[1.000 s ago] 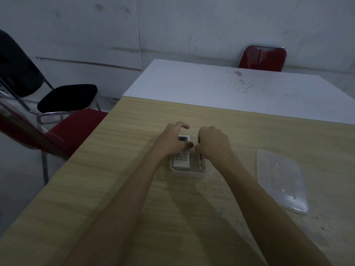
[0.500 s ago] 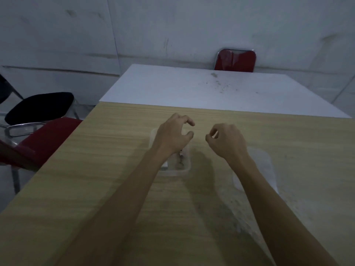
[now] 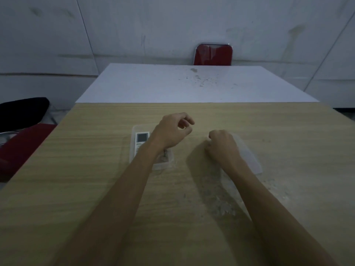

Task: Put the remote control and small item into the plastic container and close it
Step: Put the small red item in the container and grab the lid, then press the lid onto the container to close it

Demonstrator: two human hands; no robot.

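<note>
The lid (image 3: 249, 156) lies flat on the wooden table (image 3: 96, 169), well to the right of the open container (image 3: 134, 131), where the remote control (image 3: 141, 141) and the small item (image 3: 164, 156) already sit; its long axis runs away from the person, roughly parallel to the container's. The right hand (image 3: 221, 144) rests at the lid's near-left edge with fingers curled; whether they grip it, I cannot tell. The left hand (image 3: 172, 131) hovers over the container, loosely curled and empty, so the right is nearer.

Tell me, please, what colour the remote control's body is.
White, with a grey screen, in the head view: remote control.
</note>
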